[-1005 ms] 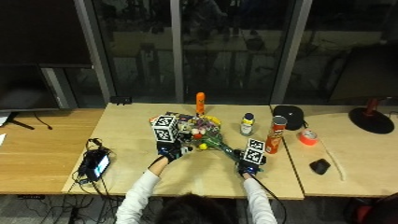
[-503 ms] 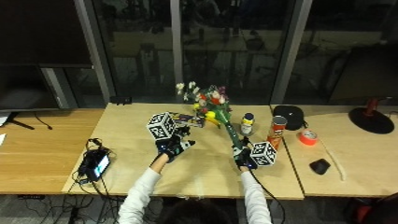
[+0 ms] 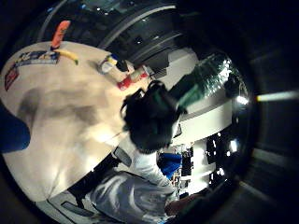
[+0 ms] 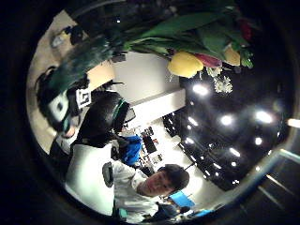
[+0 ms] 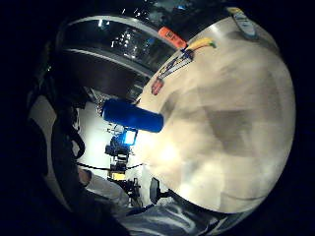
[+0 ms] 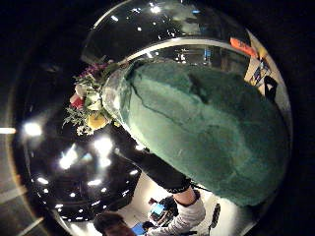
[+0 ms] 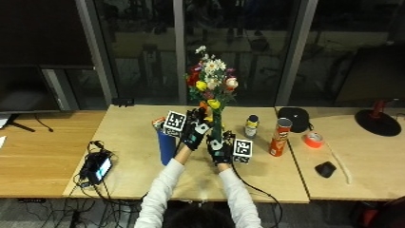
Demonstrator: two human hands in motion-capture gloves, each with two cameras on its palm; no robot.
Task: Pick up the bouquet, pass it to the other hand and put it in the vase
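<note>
— What stands near the red crisp can (image 7: 278, 137) on the tabletop (image 7: 126, 123)?

— A small spray bottle (image 7: 252, 126) just to its left. To its right lies a black cap (image 7: 294, 118), then a roll of orange tape (image 7: 312, 139), and nearer the front edge a black mouse (image 7: 325, 169).

— And far from the can?

— Well to its left, a handheld device with a lit screen (image 7: 99, 166) and tangled cables lies at the tabletop's left front corner.

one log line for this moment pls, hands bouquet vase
stage: handover | bouquet: upright above table | right hand: grips stems | left hand: at stems, grip unclear | blue vase: on table, empty
</note>
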